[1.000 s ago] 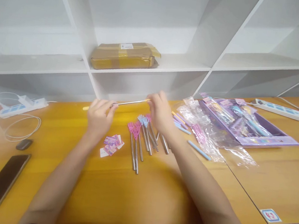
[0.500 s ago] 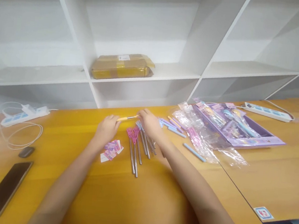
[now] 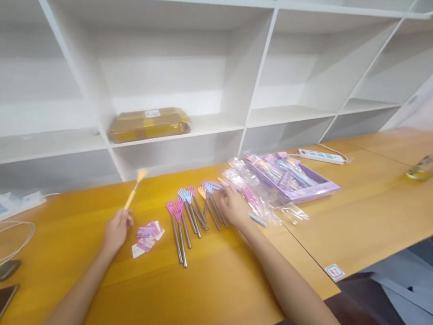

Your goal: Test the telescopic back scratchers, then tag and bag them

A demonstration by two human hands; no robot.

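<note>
- Left hand (image 3: 117, 229): above the left half of the desk (image 3: 225, 289), forearm slanting in from the near side; fingers closed round the lower end of the yellow rod (image 3: 131, 198), pinching it against the thumb.
- Yellow rod: held up in the air, head end uppermost and tilted slightly right, pointing to the far edge. Yellow handle, short silvery section, pale yellow splayed head; head blurred.
- Cards (image 3: 147, 237): small overlapping pile in pink, purple and white, just right of the left hand.
- Hand-headed rods (image 3: 188, 209): loose row on the desk between the two hands. Bare silvery shafts, lower ends toward the near edge; pink, light blue and yellow finger-shaped heads toward the far edge.
- Right hand (image 3: 234, 204): low over the desk beyond the row's right end, forearm extended diagonally from the near right, fingers curled. Cannot tell whether it grips anything. Light blue tube (image 3: 258, 220) just to its right.
- Clear wrappers (image 3: 251, 184) and purple box (image 3: 310, 194): beyond the right hand, toward the far edge.
</note>
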